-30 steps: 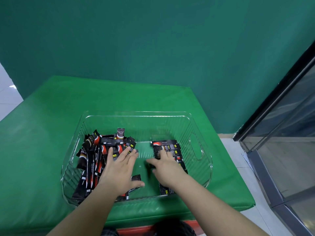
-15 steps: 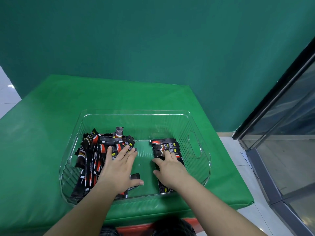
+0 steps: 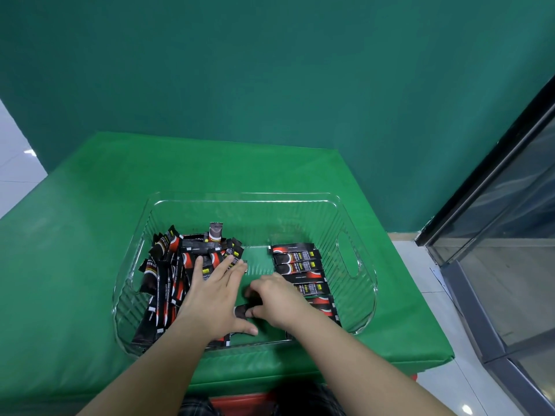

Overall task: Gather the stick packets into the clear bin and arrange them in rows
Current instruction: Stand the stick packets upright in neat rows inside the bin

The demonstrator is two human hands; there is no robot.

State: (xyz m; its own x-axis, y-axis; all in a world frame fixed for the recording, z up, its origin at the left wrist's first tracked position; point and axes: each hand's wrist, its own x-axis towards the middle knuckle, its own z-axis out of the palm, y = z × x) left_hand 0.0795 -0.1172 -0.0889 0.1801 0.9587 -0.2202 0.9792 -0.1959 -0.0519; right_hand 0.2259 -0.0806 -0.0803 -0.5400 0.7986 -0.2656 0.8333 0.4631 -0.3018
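Both hands work inside the clear bin [image 3: 357,223], left hand [image 3: 214,298] spread flat on the loose packet heap [image 3: 168,277], right hand [image 3: 277,298] pinching one light, slippery stick packet [image 3: 241,311], probably best held by its flat end.

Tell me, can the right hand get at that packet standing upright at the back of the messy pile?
Probably yes. The upright packet pokes above the loose pile with nothing covering it, but the left hand lies across the direct path, so the right hand would reach over it.

One clear bin [image 3: 345,232] held a row of about seven packets [image 3: 295,267], plus an uncountable heap [image 3: 168,274].
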